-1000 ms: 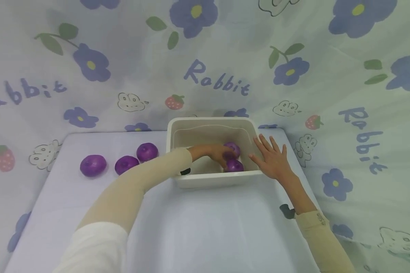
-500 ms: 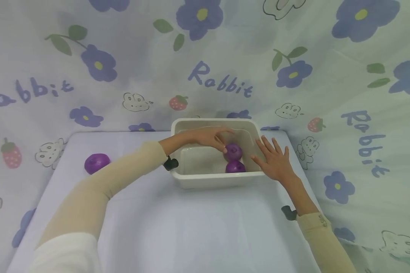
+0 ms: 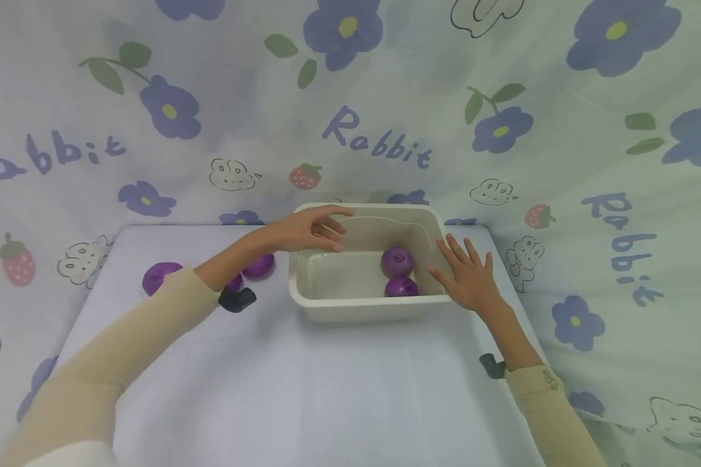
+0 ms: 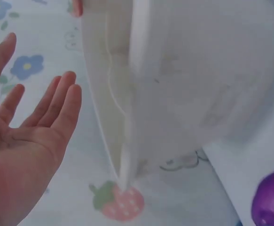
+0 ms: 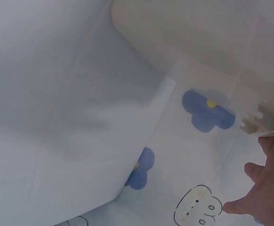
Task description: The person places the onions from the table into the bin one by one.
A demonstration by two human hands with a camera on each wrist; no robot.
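A white plastic bin [image 3: 374,305] stands at the back of the table, with two purple onions [image 3: 397,261] lying together at its right end. My left hand [image 3: 295,230] is over the bin's left rim, fingers loosely extended. In the left wrist view the left palm [image 4: 28,150] is bare, beside the bin's wall [image 4: 198,94]. My right hand [image 3: 470,275] has its fingers spread at the bin's right rim; the right wrist view shows its fingers [image 5: 259,172] just below that rim. Left of the bin lie further purple onions [image 3: 259,266], partly hidden behind the left forearm.
The table [image 3: 327,389] has a plain white cover. Behind and beside it hangs a cloth [image 3: 385,78] printed with flowers, rabbits and strawberries. A dark wrist mount [image 3: 237,299] sticks out from the left wrist, another from the right wrist [image 3: 492,366].
The left hand has let go of an onion inside the bin and drawn back leftward to the left rim. Both onions stay in the bin. The right hand keeps its place.
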